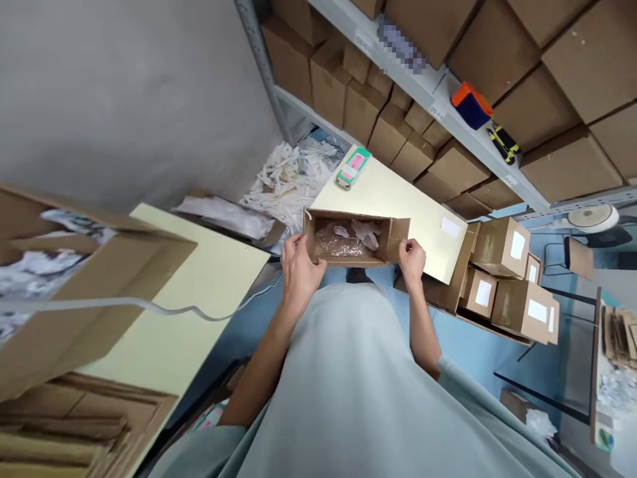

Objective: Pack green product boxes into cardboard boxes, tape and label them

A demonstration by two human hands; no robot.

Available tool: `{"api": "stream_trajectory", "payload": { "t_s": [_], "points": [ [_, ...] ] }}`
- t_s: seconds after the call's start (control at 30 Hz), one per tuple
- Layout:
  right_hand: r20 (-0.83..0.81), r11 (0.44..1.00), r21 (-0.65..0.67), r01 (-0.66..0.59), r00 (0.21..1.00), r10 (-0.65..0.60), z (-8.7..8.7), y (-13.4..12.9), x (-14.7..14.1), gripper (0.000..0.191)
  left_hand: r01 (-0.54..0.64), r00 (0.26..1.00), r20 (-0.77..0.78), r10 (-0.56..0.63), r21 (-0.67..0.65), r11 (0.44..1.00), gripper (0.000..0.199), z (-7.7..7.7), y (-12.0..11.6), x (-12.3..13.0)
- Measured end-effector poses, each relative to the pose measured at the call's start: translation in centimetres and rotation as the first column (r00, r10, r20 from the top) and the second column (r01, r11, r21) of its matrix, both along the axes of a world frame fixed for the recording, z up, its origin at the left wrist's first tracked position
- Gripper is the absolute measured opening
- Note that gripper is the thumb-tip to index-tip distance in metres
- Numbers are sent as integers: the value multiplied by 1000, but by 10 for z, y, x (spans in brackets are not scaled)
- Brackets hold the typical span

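1. The cardboard box (310, 232) sits in front of me, at the near edge of the pale tabletop (408, 192). It is open at the top, so I can look straight into it.
2. Inside are clear plastic wrapping (343, 247) and a whitish crumpled piece (367, 232). That much is in place; the top is not folded over, and I see no tape across the opening.
3. My right hand (413, 262) pinches the outer edge of the end flap (399, 231), which stands out from the box's right end.
4. My left hand (300, 272) is at the opposite end, fingers bent by the corner and thumb near the close rim. I cannot tell whether they clamp the cardboard or only touch it.
5. A green and pink carton (353, 168) lies farther back on the tabletop, apart from my hands. To the right, boxes with white labels (497, 249) are grouped together.
6. Glare on the plastic hides what lies beneath it, if anything, and I cannot name the whitish piece. The underside of the box is out of sight, my left fingertips are hard to make out, and the labels are too small to read.
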State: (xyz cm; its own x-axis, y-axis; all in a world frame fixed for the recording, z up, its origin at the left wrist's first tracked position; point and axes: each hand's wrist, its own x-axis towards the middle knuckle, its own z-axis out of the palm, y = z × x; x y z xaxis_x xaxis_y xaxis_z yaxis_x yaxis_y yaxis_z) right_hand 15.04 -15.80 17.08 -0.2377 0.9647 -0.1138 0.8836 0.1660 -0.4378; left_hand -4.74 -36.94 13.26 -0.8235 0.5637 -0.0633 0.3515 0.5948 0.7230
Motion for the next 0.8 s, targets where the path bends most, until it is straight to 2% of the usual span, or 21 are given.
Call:
{"api": "stream_trajectory", "payload": {
  "t_s": [0.2,0.37,0.5,0.63,0.7,0.8],
  "points": [
    [36,991,-135,-1,999,6,-17,86,26,28,99,995,21,-97,-76,992,68,-25,122,-11],
    [20,978,-206,32,999,-29,-26,138,44,26,165,986,-2,-166,-101,981,70,-32,192,-14],
    [-7,970,-239,51,999,-54,-30,162,53,28,210,977,10,-211,-140,967,68,-32,227,-25],
    [-27,972,-227,66,997,-74,-34,170,49,30,269,963,29,-268,-151,951,65,-33,247,-40],
    [-26,973,-210,95,994,-103,-35,170,45,31,304,953,45,-301,-119,945,59,-36,252,-46],
    [-33,979,-152,137,989,-144,-33,166,39,31,326,942,94,-323,-19,945,40,-43,255,-60]
  ]
}}
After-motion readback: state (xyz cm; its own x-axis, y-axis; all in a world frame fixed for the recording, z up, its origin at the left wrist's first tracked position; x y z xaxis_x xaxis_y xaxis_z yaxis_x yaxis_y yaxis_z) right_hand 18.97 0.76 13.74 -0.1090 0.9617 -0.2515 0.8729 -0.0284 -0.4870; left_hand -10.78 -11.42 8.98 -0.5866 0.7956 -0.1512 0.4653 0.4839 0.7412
